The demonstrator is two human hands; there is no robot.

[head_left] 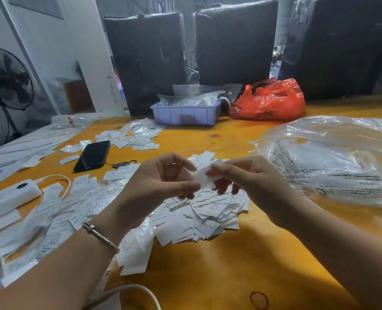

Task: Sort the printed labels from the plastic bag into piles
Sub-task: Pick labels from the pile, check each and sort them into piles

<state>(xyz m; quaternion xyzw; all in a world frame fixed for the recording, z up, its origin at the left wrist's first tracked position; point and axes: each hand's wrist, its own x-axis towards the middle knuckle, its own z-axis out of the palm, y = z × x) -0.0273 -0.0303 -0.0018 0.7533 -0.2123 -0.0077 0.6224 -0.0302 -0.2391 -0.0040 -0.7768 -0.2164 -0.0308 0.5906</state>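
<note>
Both hands are raised just above the bench's middle, working one small white label [204, 179] between them. The left hand [163, 177] has its fingers curled, thumb and fingertips closing on the label's left end; the right hand [248, 175] pinches the right end between thumb and forefinger. The step in hand looks like reading or separating a single label before assigning it. Directly beneath lies a heap of labels [207, 211], unsorted by the look of it, with more labels [73, 198] spread toward the bench's left edge. The clear plastic bag [333, 162] sits near the right edge — what remains inside cannot be told. Next, the label likely needs one hand to let go so the other can carry it to its matching pile — which pile that is cannot be judged, since its print is hidden. A phone [93, 155] lies left of the hands.
</note>
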